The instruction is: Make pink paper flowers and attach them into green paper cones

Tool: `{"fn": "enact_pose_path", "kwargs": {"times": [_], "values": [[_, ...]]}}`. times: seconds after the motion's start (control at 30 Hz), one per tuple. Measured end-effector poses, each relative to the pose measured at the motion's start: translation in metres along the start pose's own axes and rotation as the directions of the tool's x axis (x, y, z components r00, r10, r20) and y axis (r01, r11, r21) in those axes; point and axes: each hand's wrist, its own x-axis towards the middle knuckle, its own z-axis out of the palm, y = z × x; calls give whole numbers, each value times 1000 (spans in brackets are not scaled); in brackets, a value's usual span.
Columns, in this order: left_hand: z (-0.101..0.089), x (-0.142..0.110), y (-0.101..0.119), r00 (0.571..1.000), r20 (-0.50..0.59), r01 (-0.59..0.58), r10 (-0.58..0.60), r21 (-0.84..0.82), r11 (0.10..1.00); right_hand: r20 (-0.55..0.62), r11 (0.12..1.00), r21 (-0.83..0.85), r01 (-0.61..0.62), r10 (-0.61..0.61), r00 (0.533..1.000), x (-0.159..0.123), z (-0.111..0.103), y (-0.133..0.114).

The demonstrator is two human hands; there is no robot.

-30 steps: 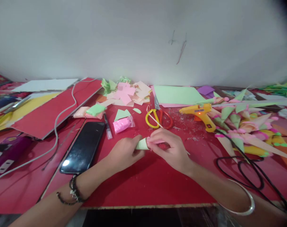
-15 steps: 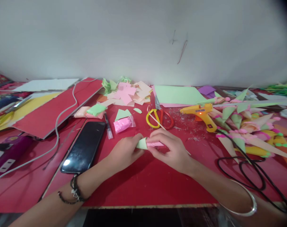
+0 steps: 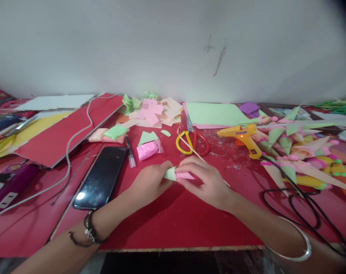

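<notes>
Here, left grip and right grip pinch the crosswise paper roll, its pink end pointing right.

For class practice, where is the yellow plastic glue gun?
In the head view, the glue gun lies right of centre, between red-and-yellow-handled scissors and pastel paper cones.

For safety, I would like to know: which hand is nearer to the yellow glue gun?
Right. The right hand is left of the glue gun and lower in the picture, not touching it; the left hand is farther to its left.
</notes>
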Motion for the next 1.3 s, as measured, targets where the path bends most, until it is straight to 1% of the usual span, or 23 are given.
{"fn": "enact_pose_path", "kwargs": {"times": [0.17, 0.37, 0.43, 0.57, 0.67, 0.87, 1.03, 1.17, 1.23, 1.3], "values": [[-1, 0, 1, 1000, 11, 6, -6, 19, 1000, -42, 998, 51, -36, 39, 998, 0, 1, 1], [0, -2, 2, 1000, 31, -1, -3, 106, 994, -42, 998, 16, -53, 54, 998, 0, 2, 0], [0, -2, 3, 1000, 22, 4, -6, 64, 998, -42, 998, 23, -64, 65, 997, 0, 2, 0], [-3, 0, 5, 1000, 7, 2, -1, -133, 991, -48, 987, 114, -112, 118, 992, -1, 2, 0], [-5, 0, 7, 1000, 24, 7, -1, -238, 971, -30, 980, 165, -112, 118, 993, -2, 0, 3], [-8, 0, 11, 998, 57, 28, -14, -266, 963, -32, 979, 186, -84, 92, 995, -1, -2, 8], [-6, 0, 10, 998, 67, 12, 7, -279, 960, -21, 995, 89, -37, 39, 999, 0, -2, 6], [-4, -1, 9, 998, 63, 4, 15, -288, 958, -17, 998, 47, -34, 35, 999, 0, -2, 5], [-4, -1, 10, 997, 76, -1, 25, -293, 956, -19, 998, 55, -35, 36, 999, 0, -2, 4], [-5, -1, 10, 996, 82, -4, 30, -298, 955, -35, 992, 111, -66, 71, 997, -2, -1, 4]]}}
